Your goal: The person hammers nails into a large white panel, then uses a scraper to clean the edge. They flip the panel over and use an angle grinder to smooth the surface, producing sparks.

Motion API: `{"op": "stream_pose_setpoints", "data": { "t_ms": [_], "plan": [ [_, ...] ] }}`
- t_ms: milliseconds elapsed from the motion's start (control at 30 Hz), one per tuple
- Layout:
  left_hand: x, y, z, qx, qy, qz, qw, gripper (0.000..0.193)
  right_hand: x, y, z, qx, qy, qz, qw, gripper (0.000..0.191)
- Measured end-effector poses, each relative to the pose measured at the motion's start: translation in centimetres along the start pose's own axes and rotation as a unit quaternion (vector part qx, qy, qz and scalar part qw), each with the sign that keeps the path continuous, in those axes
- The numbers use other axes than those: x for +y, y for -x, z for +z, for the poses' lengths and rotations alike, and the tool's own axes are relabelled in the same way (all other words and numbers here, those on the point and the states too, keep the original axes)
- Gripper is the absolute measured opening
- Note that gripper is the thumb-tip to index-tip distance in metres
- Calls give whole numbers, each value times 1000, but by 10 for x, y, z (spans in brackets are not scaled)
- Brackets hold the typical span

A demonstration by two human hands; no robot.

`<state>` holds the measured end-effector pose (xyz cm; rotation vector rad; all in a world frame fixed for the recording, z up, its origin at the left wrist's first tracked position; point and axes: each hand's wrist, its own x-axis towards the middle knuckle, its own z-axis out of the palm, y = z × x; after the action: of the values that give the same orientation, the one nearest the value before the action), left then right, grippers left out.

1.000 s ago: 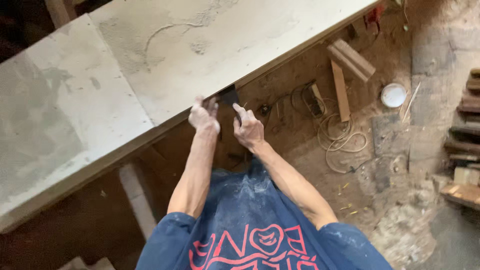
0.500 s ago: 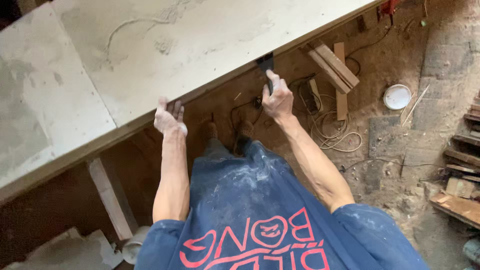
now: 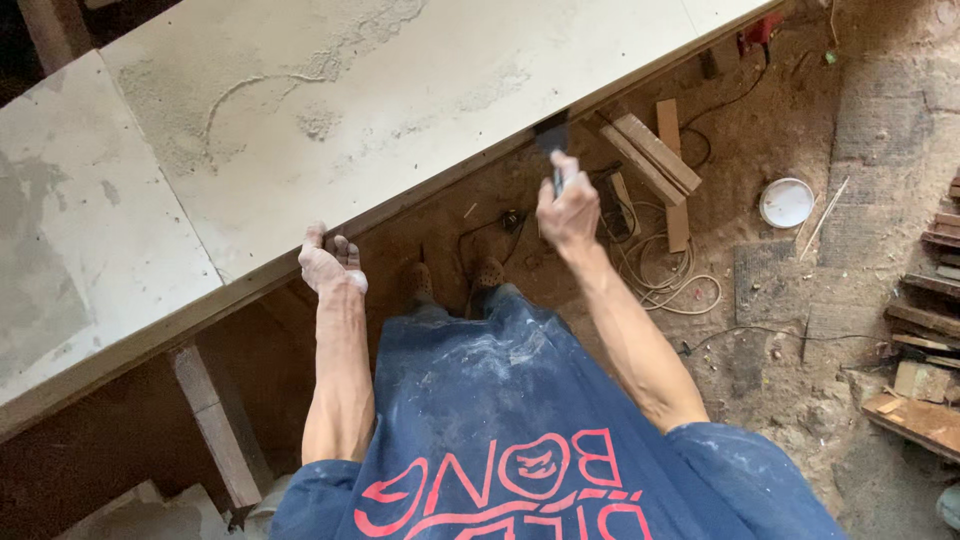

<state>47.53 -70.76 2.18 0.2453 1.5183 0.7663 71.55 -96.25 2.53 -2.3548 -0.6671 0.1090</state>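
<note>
A broad, pale worktop (image 3: 300,130) runs slantwise across the room, its flat surface chalky and mottled, with dried smears and a thin curved line of filler in the dust, and its near edge a darker strip of wood. Under its left part a rough wooden leg (image 3: 215,420) stands in shadow. The left hand (image 3: 330,262) rests against that near edge, fingers spread and hooked lightly over the lip, its grip loose and holding nothing, the skin dusted white. Between the arms hangs a blue shirt (image 3: 500,420) streaked with powder and marked in red. Further right, the right hand (image 3: 568,208) is clenched around the handle of a putty knife (image 3: 553,140), a small flat tool with a dark, squarish blade. The blade meets the worktop's edge, and the tool's long axis runs nearly straight away from the person, blade end pointing up at the edge and handle end buried in the fist. Beyond, on the dirt floor gritty with sawdust, lie short wooden offcuts (image 3: 655,155), a loose coil of pale cord (image 3: 665,285) and a round white lid (image 3: 787,202), with stacked boards (image 3: 930,300) at the far right.
</note>
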Motion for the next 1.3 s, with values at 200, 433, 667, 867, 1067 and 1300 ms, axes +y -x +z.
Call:
{"op": "stream_pose_setpoints", "data": {
  "t_ms": [200,433,667,867,1067,1300],
  "plan": [
    [-6,-9,-2,1,4,11,1000,13,25,-37,-14,66,-4,-127,990,30],
    [-13,23,11,-18,-22,16,999,32,19,-28,-21,106,-22,-104,989,29],
    [-97,88,112,-186,-15,-96,978,53,1,-28,-44,61,-41,-72,995,30],
    [-107,102,138,-127,38,-105,986,42,11,-33,-40,118,-41,-132,983,29],
    [-111,103,148,-174,53,-91,979,30,24,-38,-33,127,-71,-150,978,29],
    [-124,95,145,-111,-2,-78,991,25,43,-33,-54,56,-40,29,997,30]
  ]
}}
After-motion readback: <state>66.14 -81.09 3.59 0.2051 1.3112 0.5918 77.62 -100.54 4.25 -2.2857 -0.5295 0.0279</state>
